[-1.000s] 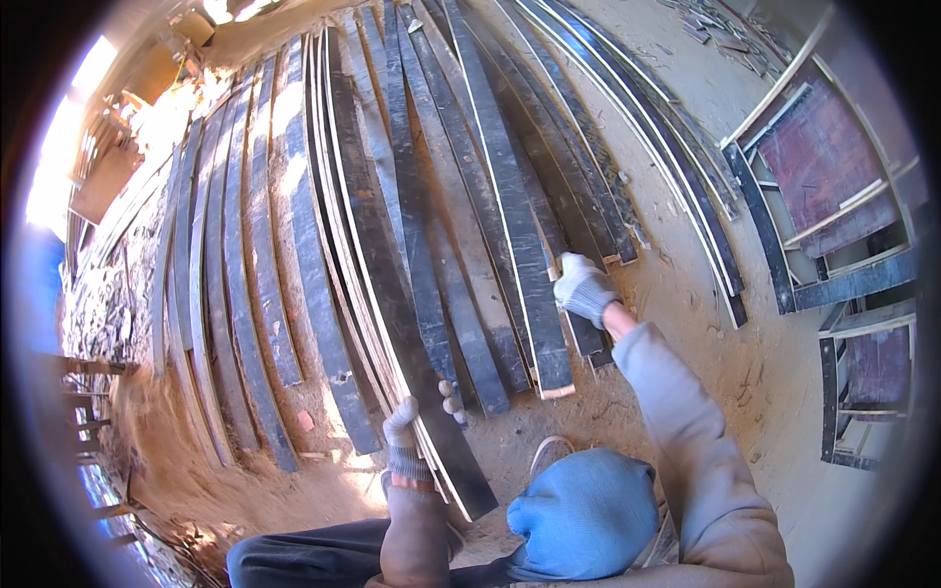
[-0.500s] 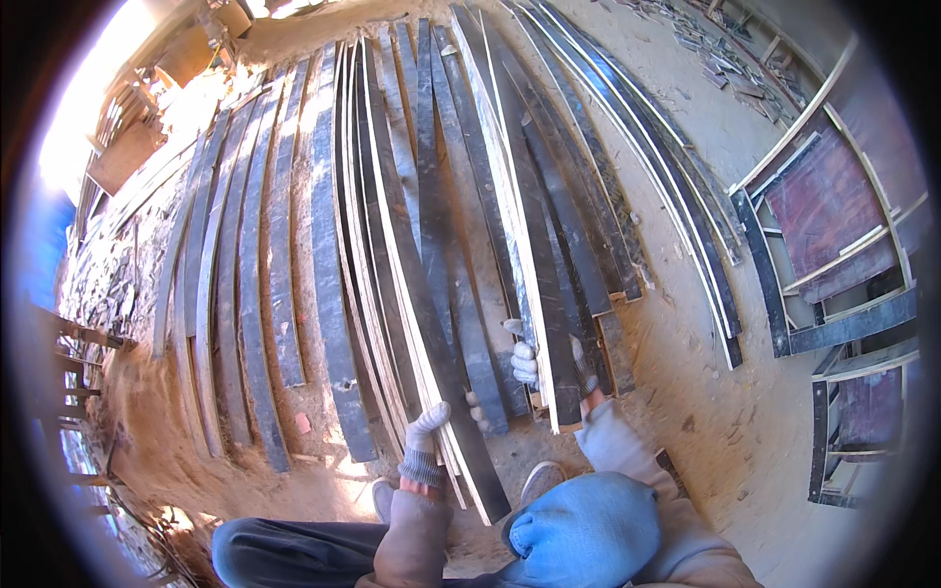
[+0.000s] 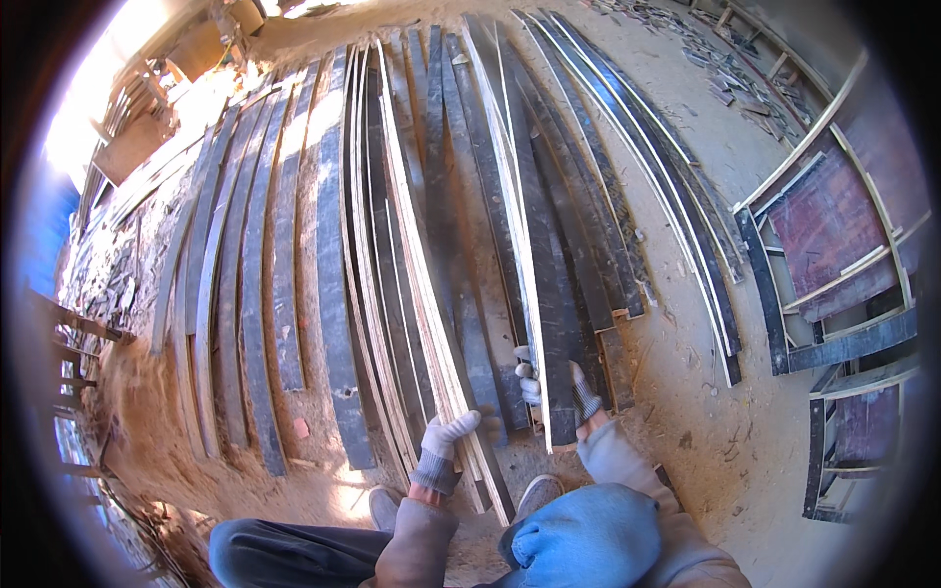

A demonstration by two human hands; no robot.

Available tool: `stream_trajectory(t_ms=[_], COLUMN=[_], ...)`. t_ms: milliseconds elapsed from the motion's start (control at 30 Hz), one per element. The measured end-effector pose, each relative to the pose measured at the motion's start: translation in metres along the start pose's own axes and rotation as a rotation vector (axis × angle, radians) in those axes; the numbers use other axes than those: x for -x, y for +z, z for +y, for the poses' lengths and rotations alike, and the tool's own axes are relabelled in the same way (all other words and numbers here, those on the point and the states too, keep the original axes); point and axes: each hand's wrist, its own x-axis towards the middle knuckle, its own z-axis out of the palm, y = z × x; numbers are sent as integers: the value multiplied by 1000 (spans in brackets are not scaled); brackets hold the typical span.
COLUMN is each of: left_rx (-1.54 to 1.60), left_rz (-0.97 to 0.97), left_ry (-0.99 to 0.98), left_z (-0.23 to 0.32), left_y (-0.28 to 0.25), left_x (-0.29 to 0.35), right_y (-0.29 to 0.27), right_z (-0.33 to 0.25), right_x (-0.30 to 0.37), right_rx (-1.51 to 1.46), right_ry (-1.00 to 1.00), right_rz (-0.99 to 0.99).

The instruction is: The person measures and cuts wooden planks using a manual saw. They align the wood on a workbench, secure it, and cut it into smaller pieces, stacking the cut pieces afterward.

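My left hand, in a grey-white knit glove, is closed round the near end of a stack of long plywood strips. Their pale layered edges face up, with a dark face on the right side. Over to the right, my gloved right hand grips the near end of another dark-faced plywood strip. Its fingers curl round the pale edge on the left, and the strip hides the palm. Both held pieces slant away from me over more strips on the ground.
Dark strips lie side by side on the sandy ground to the left. Another bundle of strips lies to the right, beside wooden frames with reddish panels. Scrap pieces are scattered at the far right. My shoes are close below the strip ends.
The strips in my left hand have tipped onto their edges and shifted slightly right, showing more pale layers. The right-hand strip's near end has come slightly towards me.
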Motion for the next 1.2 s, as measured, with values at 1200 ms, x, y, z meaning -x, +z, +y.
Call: stream_trajectory(t_ms=[1200], left_rx=[-806], left_rz=[656], left_ry=[122], left_z=[289], left_y=[204], left_x=[536], right_y=[772], right_z=[72], right_x=[0], right_rx=[803], right_ry=[380], right_rz=[63])
